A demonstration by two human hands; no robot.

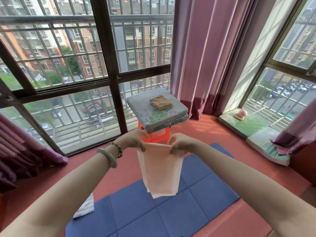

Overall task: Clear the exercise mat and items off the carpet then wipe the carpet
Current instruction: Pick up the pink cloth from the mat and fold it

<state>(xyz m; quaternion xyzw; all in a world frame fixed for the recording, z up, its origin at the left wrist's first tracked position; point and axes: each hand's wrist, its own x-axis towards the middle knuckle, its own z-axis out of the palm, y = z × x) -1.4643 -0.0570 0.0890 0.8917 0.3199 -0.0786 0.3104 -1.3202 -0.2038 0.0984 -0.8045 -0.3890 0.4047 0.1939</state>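
Window corner, daytime: I hold a peach cloth (160, 170) up in front of me by its top edge. The fingers of my left hand (135, 141) and right hand (181, 144) are pinched tight on its two upper corners, and the rest hangs free above the mat (201, 194). The blue mat lies flat on the red carpet (222, 134) beneath my arms. A white cloth (84, 207) lies on the carpet just beside the mat's left edge. Beyond my hands a stool (158, 135) stands by the window, carrying two stacked cushions (153, 115) with a folded towel (160, 102) on top. Two bracelets (111, 155) circle my left wrist. Purple curtains (201, 48) hang in the corner.
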